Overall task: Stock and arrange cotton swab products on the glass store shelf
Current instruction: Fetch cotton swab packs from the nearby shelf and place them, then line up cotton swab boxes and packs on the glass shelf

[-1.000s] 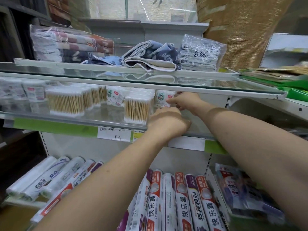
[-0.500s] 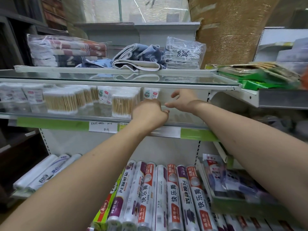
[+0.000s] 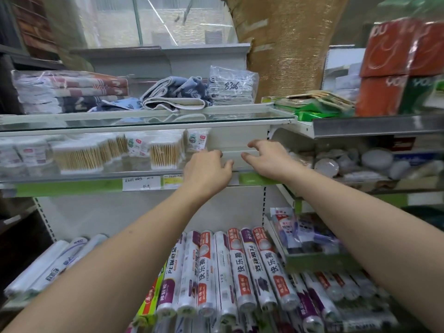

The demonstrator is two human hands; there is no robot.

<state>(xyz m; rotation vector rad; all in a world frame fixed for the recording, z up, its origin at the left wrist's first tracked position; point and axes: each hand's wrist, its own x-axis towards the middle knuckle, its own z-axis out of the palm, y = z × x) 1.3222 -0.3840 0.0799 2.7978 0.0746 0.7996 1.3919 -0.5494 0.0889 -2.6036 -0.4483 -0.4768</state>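
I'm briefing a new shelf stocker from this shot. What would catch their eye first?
Probably the two bare arms reaching up the middle, left hand and right hand empty at the glass shelf's bare right end. Next, the wooden-stick cotton swab packs lined along that shelf's left, and the printed rolls fanned out below.

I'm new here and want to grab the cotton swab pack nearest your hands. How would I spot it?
Find the glass shelf beneath the folded towels. The pack stands just left of the left hand: a clear block of upright wooden-stick swabs, standing alone, unlike the grouped blocks further left.
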